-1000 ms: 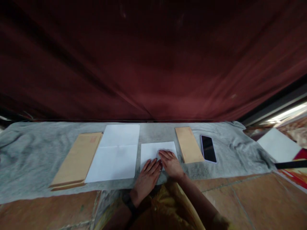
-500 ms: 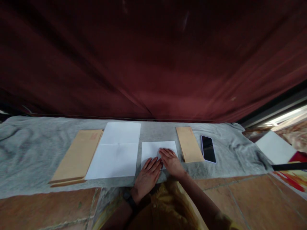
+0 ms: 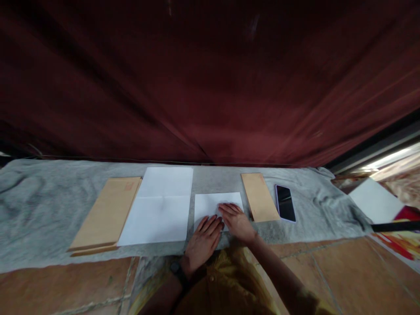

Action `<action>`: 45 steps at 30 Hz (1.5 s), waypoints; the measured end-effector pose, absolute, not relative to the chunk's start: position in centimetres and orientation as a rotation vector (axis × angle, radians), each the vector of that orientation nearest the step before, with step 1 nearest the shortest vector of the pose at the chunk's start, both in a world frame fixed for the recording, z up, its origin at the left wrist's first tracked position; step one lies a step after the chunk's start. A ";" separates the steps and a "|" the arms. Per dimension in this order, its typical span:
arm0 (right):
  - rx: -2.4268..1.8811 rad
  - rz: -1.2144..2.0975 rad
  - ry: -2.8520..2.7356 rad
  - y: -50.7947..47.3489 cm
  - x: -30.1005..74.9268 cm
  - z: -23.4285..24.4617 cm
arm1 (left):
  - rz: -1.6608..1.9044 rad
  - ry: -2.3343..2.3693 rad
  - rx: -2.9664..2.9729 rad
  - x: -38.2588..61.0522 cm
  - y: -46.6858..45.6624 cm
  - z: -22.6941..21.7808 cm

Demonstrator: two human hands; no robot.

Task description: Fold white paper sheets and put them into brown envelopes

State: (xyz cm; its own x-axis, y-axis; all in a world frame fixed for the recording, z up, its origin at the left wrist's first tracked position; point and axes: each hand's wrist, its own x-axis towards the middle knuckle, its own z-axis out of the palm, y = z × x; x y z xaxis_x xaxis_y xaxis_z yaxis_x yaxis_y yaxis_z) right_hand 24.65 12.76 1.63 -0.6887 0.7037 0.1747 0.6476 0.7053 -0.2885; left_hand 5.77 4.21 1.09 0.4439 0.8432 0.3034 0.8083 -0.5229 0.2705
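Observation:
Both my hands lie flat on a folded white sheet [image 3: 210, 204] on a grey cloth [image 3: 39, 205]. My left hand [image 3: 203, 242] presses the sheet's near edge, fingers stretched out. My right hand [image 3: 236, 221] rests beside it on the sheet's right part, fingers together and flat. A stack of unfolded white paper [image 3: 160, 205] lies just left of the folded sheet. A brown envelope [image 3: 260, 197] lies just to the right.
A pile of brown envelopes [image 3: 106, 213] sits at the left of the paper stack. A dark phone [image 3: 285, 203] lies right of the single envelope. A dark red curtain [image 3: 210, 78] hangs behind. Tiled floor [image 3: 344, 271] runs in front; another white sheet [image 3: 376, 200] lies far right.
Both hands stay flat on the folded sheet with almost no shift. The view has moved slightly.

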 end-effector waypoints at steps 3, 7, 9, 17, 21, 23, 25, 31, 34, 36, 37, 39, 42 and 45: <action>-1.118 0.271 -2.606 14.0 23.9 1.4 | 0.632 1.486 2.586 5.8 4.2 1.3; -1.177 0.243 -2.568 15.4 23.1 1.1 | 0.637 1.491 2.574 5.9 4.2 1.5; -1.200 0.234 -2.560 15.5 22.8 0.9 | 0.634 1.490 2.567 5.9 4.2 1.5; -1.282 0.169 -2.511 12.1 23.7 -0.3 | 0.626 1.616 2.497 6.4 4.1 0.4; -1.374 0.155 -2.492 11.3 24.1 -0.6 | 0.543 1.807 2.430 7.5 4.5 0.3; -1.397 0.150 -2.494 11.3 24.1 -0.7 | 0.492 1.863 2.423 7.9 5.1 0.5; -1.407 0.142 -2.487 11.3 24.0 -0.7 | 0.450 1.877 2.431 7.9 6.0 0.7; -1.448 0.107 -2.408 11.1 23.8 -0.9 | 0.414 1.896 2.456 6.5 7.7 0.6; -1.478 0.081 -2.369 10.9 24.2 -1.0 | 0.441 1.957 2.437 5.9 7.7 0.3; -1.502 0.061 -2.340 10.7 24.6 -1.2 | 0.456 2.004 2.418 5.7 7.5 0.1; -1.514 0.051 -2.325 10.6 24.9 -1.3 | 0.460 2.021 2.410 5.6 7.4 -0.1; -1.532 0.035 -2.299 10.4 25.4 -1.5 | 0.458 2.044 2.396 5.5 7.3 -0.3; -1.543 0.014 -2.276 10.1 25.9 -1.7 | 0.458 2.082 2.362 5.3 7.1 -0.4; -1.544 -0.004 -2.260 9.9 26.0 -1.9 | 0.469 2.100 2.345 5.7 7.3 -0.1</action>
State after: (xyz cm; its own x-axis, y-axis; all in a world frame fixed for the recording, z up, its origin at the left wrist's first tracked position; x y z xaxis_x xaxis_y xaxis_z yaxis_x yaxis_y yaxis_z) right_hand 25.96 9.94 -1.88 -0.3082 0.8936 0.3264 0.8946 0.3889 -0.2200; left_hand 5.68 7.31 -0.13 0.0861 0.9658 0.2445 0.9780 -0.1287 0.1639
